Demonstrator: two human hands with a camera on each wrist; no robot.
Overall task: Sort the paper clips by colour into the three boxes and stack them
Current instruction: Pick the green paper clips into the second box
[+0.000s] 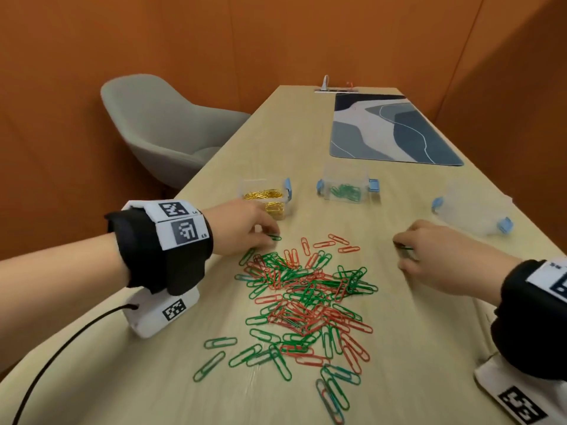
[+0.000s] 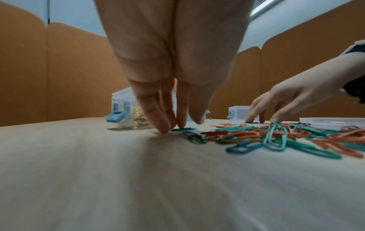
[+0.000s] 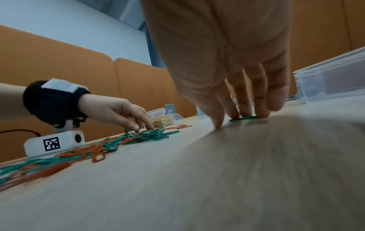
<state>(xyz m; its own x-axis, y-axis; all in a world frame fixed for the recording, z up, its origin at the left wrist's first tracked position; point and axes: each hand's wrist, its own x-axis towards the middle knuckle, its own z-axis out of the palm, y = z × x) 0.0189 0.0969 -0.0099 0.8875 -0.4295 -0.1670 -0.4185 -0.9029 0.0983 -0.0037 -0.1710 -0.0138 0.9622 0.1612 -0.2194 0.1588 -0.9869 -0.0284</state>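
A mixed pile of red and green paper clips (image 1: 306, 289) lies on the wooden table (image 1: 429, 348) between my hands. My left hand (image 1: 270, 237) reaches to the pile's far left edge, and its straight fingertips (image 2: 164, 129) press the end of one green clip (image 2: 183, 129) flat on the table. My right hand (image 1: 399, 245) is right of the pile. Its fingers (image 3: 245, 109) press another green clip (image 3: 244, 118) against the table. Behind the pile stand three clear boxes: one with gold clips (image 1: 267, 194), one with green clips (image 1: 346, 187), one empty (image 1: 472, 210).
A grey chair (image 1: 165, 124) stands left of the table. A blue patterned desk mat (image 1: 392, 130) lies at the far end. A black cable (image 1: 55, 354) runs from my left wrist camera (image 1: 159, 314). The table's edges run close on both sides.
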